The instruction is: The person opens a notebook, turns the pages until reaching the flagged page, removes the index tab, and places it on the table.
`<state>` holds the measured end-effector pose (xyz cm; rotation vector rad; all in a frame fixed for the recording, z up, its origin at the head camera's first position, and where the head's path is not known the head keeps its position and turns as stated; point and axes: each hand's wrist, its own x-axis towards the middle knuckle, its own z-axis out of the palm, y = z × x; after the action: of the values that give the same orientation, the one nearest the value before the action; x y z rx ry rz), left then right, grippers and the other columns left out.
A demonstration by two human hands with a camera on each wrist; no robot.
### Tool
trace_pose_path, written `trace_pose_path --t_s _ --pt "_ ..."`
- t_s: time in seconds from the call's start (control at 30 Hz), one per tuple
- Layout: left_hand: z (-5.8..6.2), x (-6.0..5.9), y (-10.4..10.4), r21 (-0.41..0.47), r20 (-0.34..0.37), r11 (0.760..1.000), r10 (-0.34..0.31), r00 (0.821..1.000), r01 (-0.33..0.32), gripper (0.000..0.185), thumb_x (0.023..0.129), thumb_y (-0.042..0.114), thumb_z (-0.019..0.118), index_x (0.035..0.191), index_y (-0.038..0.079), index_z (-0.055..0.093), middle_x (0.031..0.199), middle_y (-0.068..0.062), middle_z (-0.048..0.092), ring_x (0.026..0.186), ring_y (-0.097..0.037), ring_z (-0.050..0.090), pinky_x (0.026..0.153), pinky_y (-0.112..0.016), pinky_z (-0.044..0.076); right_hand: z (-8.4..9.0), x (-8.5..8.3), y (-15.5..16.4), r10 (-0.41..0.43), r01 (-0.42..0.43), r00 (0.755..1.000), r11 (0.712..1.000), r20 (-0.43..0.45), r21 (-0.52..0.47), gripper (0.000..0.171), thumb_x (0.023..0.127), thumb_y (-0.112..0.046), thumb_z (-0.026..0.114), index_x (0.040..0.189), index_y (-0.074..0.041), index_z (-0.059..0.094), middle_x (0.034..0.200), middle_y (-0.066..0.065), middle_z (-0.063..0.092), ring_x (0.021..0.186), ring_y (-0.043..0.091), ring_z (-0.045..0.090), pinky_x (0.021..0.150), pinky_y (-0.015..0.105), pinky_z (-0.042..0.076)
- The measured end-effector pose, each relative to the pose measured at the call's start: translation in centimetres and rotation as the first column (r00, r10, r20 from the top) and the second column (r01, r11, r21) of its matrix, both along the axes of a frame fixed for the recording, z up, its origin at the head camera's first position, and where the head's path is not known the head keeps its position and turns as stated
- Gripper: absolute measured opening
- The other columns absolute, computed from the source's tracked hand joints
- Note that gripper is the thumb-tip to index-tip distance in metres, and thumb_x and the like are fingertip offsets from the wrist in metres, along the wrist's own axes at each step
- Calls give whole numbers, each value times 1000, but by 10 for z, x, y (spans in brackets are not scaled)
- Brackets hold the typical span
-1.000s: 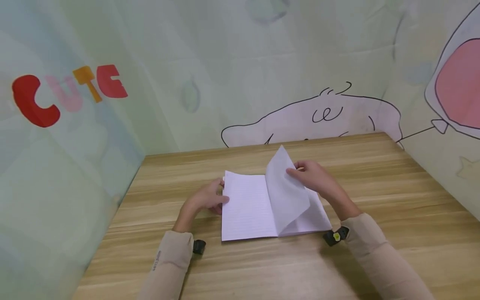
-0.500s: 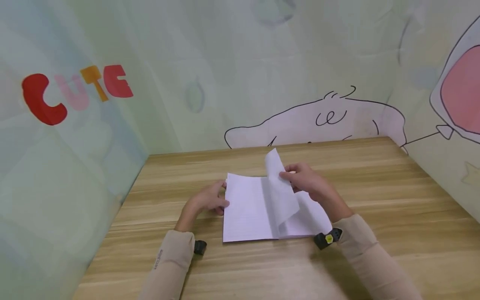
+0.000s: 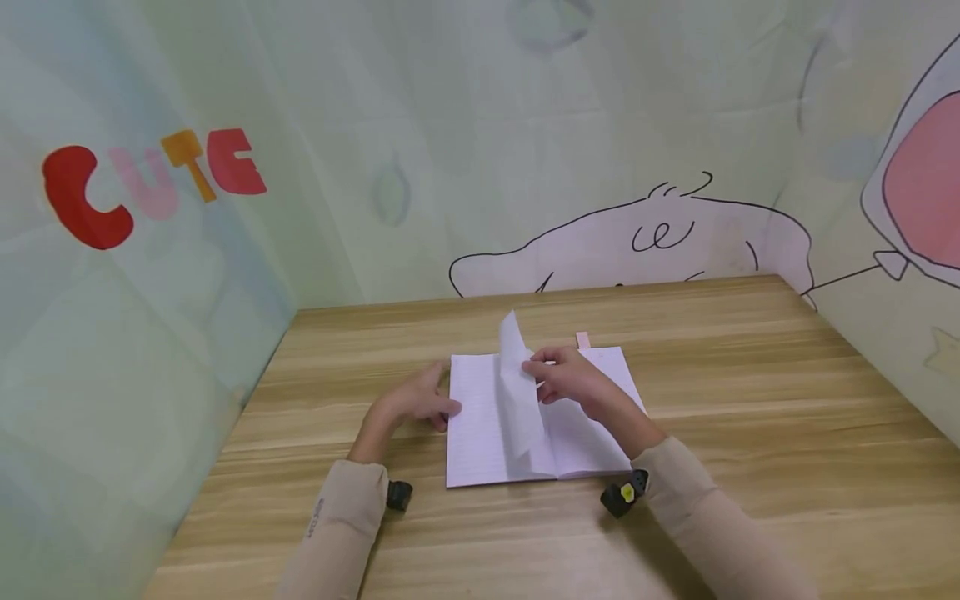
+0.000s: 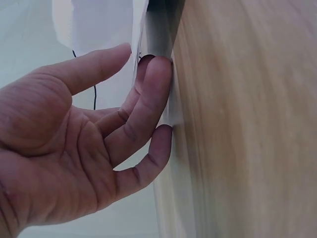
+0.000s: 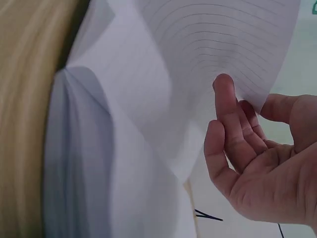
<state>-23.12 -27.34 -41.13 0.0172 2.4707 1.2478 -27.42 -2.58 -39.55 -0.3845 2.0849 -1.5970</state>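
A notebook (image 3: 476, 442) with ruled white pages lies open on the wooden table. My right hand (image 3: 576, 383) pinches the edge of one raised page (image 3: 517, 408), which stands curved over the left half. In the right wrist view the thumb is on one side of this lined sheet (image 5: 198, 39) and the fingers are on the other. My left hand (image 3: 416, 400) holds the notebook's left edge. The left wrist view has its thumb at the page edges and its curled fingers (image 4: 156, 84) by the cover's underside.
A pale pink tab (image 3: 583, 340) sticks out past the notebook's top edge. Wood-grained tabletop (image 3: 360, 333) surrounds the book. Behind stands a pale curtain (image 3: 337, 167) with cartoon prints. Each wrist carries a small black device (image 3: 399, 497).
My right hand has carried the raised page leftward, from over the right half to over the left half. The pink tab has come into view. My left hand stays at the left edge.
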Motion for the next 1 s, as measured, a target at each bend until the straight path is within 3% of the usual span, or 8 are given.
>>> trace_pose_path --t_s 0.33,0.47,0.73,0.87,1.0 --pt "1 1 -3 -16 -39 999 -49 998 49 71 82 13 61 139 4 18 77 -13 61 58 -28 60 59 -35 47 -21 7 -39 64 -57 998 984 -31 169 23 85 -25 56 85 -3 60 71 6 66 56 17 60 48 26 40" --pt "0 1 -3 -12 -43 997 -74 996 73 70 85 18 59 139 4 17 79 -13 61 58 -29 61 60 -36 49 -23 13 -54 78 -68 996 974 -35 216 23 83 -25 58 84 -3 59 69 7 66 52 16 58 47 25 37" --pt "0 2 -1 39 -38 996 -82 996 83 67 90 23 51 141 4 11 82 -17 58 59 -30 61 59 -37 50 -24 20 -67 123 -95 989 954 -83 283 37 82 -43 58 87 -6 59 66 6 66 49 17 56 52 26 40" --pt "1 3 -2 28 -43 997 -75 996 76 62 92 25 47 141 6 15 77 -17 58 58 -29 61 59 -35 50 -24 23 -69 162 -122 981 940 -105 317 32 84 -40 57 91 -9 61 66 5 66 49 17 56 54 27 40" --pt "3 3 -4 -5 -55 997 -82 995 82 63 90 21 53 140 7 17 75 -16 58 56 -27 60 59 -35 49 -21 24 -68 192 -145 974 935 -121 324 22 85 -31 58 93 -12 63 66 5 66 49 16 55 53 27 41"
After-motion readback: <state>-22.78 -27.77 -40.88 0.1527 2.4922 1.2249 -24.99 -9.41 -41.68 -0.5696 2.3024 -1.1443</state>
